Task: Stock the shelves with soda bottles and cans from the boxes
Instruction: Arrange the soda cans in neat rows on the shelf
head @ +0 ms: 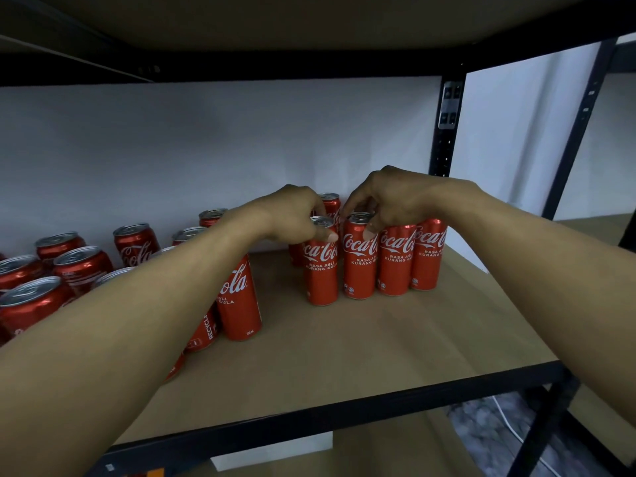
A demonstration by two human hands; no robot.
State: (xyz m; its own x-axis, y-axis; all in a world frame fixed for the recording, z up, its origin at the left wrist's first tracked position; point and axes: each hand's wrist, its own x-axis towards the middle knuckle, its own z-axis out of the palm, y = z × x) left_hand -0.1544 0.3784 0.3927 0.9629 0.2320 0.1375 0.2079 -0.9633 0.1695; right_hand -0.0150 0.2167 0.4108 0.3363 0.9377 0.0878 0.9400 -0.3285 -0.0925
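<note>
front right: shelf board [378, 339] is bare, easy way in
left: short cans [82, 266] packed tight, no way through
back right: row of slim cans [395, 263] plus the upright post [447, 132] block it
overhead: upper shelf [309, 63] caps the reach

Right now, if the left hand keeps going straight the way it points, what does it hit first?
The left hand grips a slim red Coca-Cola can by its top. Straight on, it likely meets the red can in the back row first, then the white wall; depth is unclear.
</note>
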